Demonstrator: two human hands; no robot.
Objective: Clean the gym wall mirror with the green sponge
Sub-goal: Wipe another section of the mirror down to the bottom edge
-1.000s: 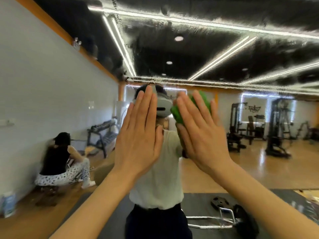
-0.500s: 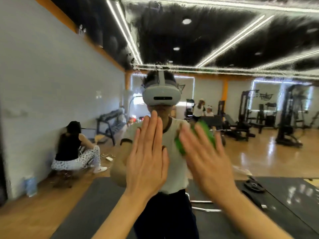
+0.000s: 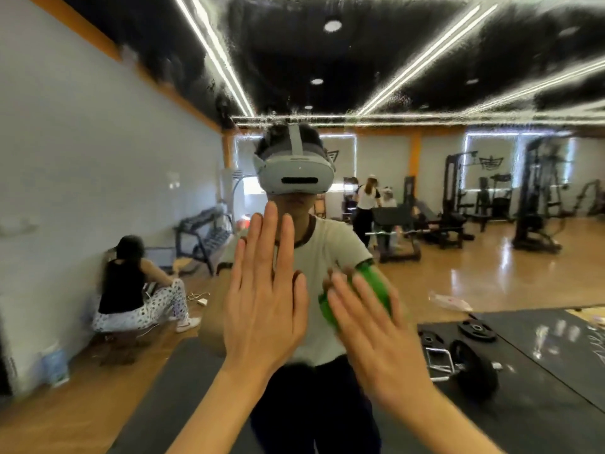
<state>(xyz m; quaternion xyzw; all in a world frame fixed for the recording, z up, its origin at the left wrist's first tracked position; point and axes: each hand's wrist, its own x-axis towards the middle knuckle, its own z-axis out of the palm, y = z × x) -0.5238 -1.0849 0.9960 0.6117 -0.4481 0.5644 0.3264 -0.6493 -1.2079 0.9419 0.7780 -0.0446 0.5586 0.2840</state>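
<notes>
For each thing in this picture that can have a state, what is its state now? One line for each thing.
left hand: open, fingers straight, flat toward the mirror, holds nothing
right hand: open, straight fingers pressing the green sponge
green sponge: under the right palm, pressed against the mirror
mirror: streaked and smeared in its upper part
weight plates: seen in the reflection, lying flat on the black mat

I see a glossy mirror (image 3: 98,132) with streaky film toward twelve o'clock, reflecting shiny wood floor (image 3: 491,276), matt black mats (image 3: 540,404) and a porous-looking green sponge (image 3: 373,290).
</notes>
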